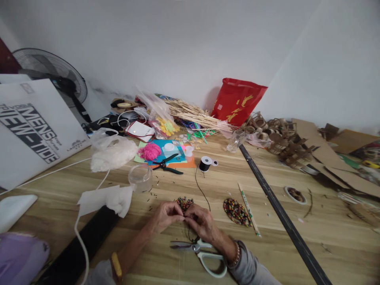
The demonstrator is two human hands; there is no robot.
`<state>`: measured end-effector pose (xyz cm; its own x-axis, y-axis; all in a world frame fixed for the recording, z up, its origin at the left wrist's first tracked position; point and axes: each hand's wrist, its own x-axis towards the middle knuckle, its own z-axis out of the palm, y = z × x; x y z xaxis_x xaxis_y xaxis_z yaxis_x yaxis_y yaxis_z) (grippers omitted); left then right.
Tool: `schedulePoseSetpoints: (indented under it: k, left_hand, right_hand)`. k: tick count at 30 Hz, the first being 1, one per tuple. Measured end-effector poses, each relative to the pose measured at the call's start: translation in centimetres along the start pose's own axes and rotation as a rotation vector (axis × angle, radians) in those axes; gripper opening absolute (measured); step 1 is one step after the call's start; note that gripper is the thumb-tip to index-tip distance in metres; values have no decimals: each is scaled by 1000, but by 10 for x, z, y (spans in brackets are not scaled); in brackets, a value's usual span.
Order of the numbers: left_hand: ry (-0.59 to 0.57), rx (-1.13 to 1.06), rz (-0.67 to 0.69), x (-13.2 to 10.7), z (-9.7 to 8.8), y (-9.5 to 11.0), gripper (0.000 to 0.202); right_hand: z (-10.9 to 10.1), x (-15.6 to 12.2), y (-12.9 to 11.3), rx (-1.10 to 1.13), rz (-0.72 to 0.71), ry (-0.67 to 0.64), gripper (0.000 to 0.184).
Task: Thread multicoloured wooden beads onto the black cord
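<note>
Close together over the table, my left hand (168, 215) and my right hand (203, 223) meet at their fingertips in a pinch. A thin black cord (189, 231) is held there; a dark end hangs below the fingers. Just beyond them lies a pile of multicoloured beads (184, 202), partly hidden by my hands. Scissors with pale handles (210, 259) lie half open beneath my right wrist. To the right rests a coil of strung coloured beads (236, 211). Farther back stands a spool of black cord (205, 163), its loose line trailing toward my right hand.
Black-handled pliers (168, 164) lie by pink yarn (150, 151) on coloured paper. A clear jar (140, 178) stands at the left. A thin patterned stick (248, 209) lies beside the bead coil. A dark strip (276, 202) crosses the right side; cardboard (335, 158) and a red bag (239, 101) lie behind.
</note>
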<state>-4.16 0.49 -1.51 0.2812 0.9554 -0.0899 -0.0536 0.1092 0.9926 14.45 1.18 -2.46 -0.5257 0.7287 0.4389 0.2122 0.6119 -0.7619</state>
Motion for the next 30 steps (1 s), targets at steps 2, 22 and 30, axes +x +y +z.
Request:
schedulePoseSetpoints:
  k: [2, 22, 30]
  left_hand:
    - [3, -1, 8, 0, 0, -1, 23]
    - [5, 70, -9, 0, 0, 3, 21]
    - [16, 61, -22, 1, -1, 1, 25]
  right_hand:
    - [0, 0, 0, 2, -6, -8, 12]
    - [1, -1, 2, -6, -10, -2, 12]
    - [0, -2, 3, -14, 3, -16, 9]
